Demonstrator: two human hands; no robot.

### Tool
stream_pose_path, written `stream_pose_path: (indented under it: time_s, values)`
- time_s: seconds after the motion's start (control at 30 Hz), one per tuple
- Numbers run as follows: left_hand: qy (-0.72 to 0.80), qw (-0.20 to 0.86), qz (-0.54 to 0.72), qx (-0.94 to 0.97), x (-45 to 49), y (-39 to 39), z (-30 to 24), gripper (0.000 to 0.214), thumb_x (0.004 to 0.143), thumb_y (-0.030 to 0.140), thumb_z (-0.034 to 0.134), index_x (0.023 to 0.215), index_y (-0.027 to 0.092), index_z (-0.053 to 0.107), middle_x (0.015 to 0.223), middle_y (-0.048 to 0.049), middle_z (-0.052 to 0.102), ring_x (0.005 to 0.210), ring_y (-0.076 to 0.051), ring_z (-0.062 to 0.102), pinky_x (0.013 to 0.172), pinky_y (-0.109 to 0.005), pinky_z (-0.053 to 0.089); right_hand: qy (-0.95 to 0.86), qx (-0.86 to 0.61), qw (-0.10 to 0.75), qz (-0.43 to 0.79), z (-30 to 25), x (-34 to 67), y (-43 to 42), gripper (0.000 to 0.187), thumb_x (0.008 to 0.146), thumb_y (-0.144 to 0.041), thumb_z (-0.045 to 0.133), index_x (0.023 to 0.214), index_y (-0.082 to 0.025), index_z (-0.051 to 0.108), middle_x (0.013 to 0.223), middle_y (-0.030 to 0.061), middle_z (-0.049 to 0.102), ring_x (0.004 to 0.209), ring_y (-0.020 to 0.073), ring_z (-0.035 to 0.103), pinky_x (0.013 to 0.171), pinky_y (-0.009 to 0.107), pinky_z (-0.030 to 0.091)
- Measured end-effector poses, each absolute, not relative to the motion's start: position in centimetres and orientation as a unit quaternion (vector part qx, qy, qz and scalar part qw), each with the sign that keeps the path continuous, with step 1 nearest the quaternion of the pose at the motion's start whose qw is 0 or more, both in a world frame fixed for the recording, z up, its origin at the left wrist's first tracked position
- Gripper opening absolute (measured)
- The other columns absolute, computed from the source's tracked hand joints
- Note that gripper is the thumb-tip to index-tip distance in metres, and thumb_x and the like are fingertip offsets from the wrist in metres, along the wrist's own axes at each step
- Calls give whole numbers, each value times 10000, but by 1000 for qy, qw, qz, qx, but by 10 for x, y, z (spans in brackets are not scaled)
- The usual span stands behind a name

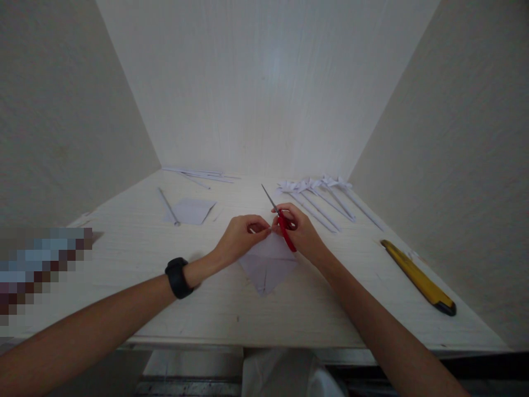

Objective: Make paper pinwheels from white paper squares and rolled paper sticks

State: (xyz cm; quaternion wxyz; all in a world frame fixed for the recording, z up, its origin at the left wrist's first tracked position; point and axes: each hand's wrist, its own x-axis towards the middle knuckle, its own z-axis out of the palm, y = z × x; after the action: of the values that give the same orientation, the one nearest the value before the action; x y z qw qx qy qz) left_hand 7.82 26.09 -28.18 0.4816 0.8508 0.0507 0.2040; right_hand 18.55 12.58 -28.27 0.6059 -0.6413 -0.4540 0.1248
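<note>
A square of white paper (268, 267) with crease or cut lines lies in front of me, one corner pointing toward the table's front edge. At its far corner, my left hand (250, 231) pinches the paper between thumb and fingers. My right hand (295, 226) has red-handled scissors (284, 229) hooked on its fingers, the blades pointing up and away to the left. The right fingertips also meet at the paper's far corner, close to the left ones. A black watch (179, 278) is on the left wrist.
Several paper pinwheels on rolled sticks (322, 196) lie at the back right. A yellow cutter knife (417, 275) rests near the right wall. Thin paper rolls (198, 173) are at the back left, near another paper sheet (194, 210) and a rolled paper stick (167, 204). A blurred-out object (37, 270) stands left.
</note>
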Motion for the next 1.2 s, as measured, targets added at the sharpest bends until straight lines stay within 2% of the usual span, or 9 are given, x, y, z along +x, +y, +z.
stream_pose_path:
  time_s: [0.27,0.6,0.9,1.2]
  values:
    - [61,469,227,851,77,262,-282,131,763,275,620,779,156,671,728,-39,685,646,-135,594,579,-232,445,-450,-654,602,85,-286,185,128,260,698,-152,589,939,-219,516,758,-11,601,725,140,576,631,256,423]
    - [62,474,243,844,76,262,-281,86,751,243,613,742,162,637,669,-12,639,605,-115,561,540,-212,420,-434,-630,630,135,-285,184,129,282,692,-205,616,952,-220,505,747,-15,606,682,128,568,593,250,422]
    - [60,459,247,852,73,257,-277,51,745,202,603,762,164,632,694,-6,636,592,-104,556,538,-208,428,-446,-638,618,109,-290,185,131,293,692,-136,580,964,-224,515,801,-2,612,776,142,591,647,252,435]
    - [60,451,261,851,74,260,-279,61,749,222,602,752,171,636,703,-11,642,608,-114,548,557,-221,423,-467,-658,589,46,-286,175,130,291,725,-143,577,995,-238,523,879,13,627,800,146,602,712,273,453]
